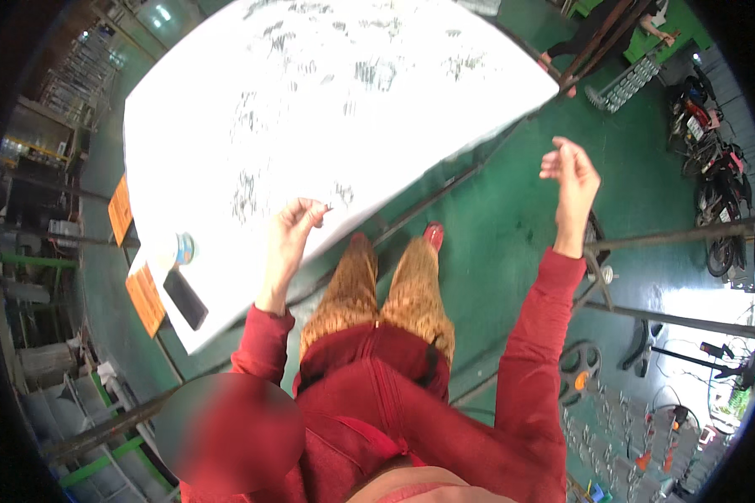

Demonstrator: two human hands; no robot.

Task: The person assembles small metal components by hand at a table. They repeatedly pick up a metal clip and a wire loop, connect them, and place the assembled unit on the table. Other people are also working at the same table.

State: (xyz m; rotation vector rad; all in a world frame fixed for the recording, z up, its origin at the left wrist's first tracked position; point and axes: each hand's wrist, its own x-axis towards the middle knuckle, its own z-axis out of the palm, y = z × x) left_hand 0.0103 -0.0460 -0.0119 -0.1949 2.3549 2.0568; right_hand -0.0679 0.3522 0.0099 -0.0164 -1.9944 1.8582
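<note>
Green floor (495, 218) surrounds the white table (176, 151), where dark pieces (376, 74) lie in loose clusters, many toward the far side. Your left hand (289, 230) has a narrow grip, seemingly on one small piece (329, 208), by the near edge. Your right hand (572, 180) is right of the table, fingers curled; whether it holds anything, I cannot tell. Work looks underway: many pieces lie loose, and none shows clearly as finished.

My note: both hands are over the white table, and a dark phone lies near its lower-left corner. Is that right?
No: only the left hand is over the white table; the head view shows the right hand over the green floor. The dark phone does lie near that corner.
</note>
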